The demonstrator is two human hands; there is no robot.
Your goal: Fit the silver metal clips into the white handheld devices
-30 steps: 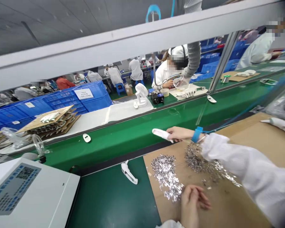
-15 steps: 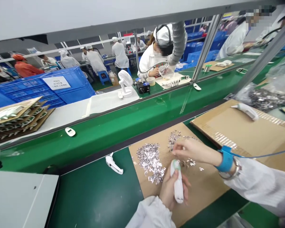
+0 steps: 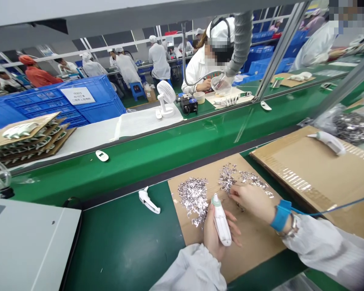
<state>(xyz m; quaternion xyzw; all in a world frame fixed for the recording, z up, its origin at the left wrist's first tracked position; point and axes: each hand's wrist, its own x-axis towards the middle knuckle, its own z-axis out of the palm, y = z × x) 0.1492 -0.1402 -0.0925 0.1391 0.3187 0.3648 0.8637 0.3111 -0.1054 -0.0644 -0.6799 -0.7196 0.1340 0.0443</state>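
Observation:
My left hand (image 3: 212, 236) is wrapped round a white ear thermometer (image 3: 222, 224), its probe tip and pale green collar pointing away from me and a long recess facing up. My right hand (image 3: 252, 199), wearing a blue wrist strap (image 3: 281, 215), is closed with fingertips together at the near edge of a pile of small shiny metal pieces (image 3: 227, 178). Whatever those fingertips hold is hidden. A larger heap of metal pieces (image 3: 192, 198) lies to the left on the cardboard sheet (image 3: 255, 234). Further left, a white thermometer shell (image 3: 149, 202) rests on the green table.
Another thermometer (image 3: 329, 142) lies on a cardboard stack (image 3: 294, 155) at right, beside a bag of metal parts (image 3: 356, 127). A green conveyor belt (image 3: 170, 139) runs behind, carrying white covers. Across it a co-worker (image 3: 200, 72) sits. A grey box (image 3: 27, 242) stands at left.
The thermometer has turned in my left hand, so its probe tip and recess now show. My right hand has moved off the thermometer's end to the metal pieces. The view has shifted slightly.

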